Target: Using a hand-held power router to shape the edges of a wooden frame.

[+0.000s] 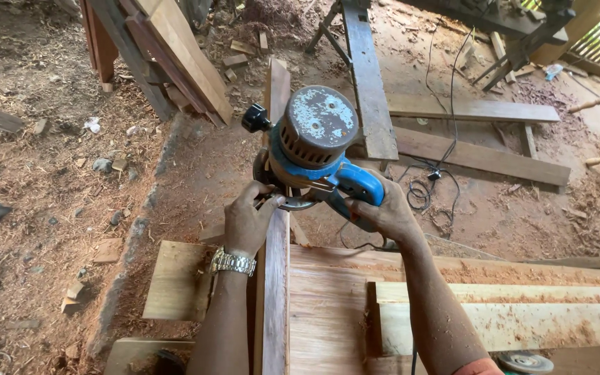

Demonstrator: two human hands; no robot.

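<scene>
Blue router (314, 149) sits on the upright plank's (275, 278) edge; your left hand (248, 222) grips its base, right hand (383, 208) wraps the handle. Keep it level, feed steadily.

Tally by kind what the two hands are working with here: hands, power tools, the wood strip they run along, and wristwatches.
Hands: 2, the left hand and the right hand
Blue electric router: 1, held by both hands
Upright wood strip under the router: 1
Metal wristwatch on the left wrist: 1
Total: 5
</scene>
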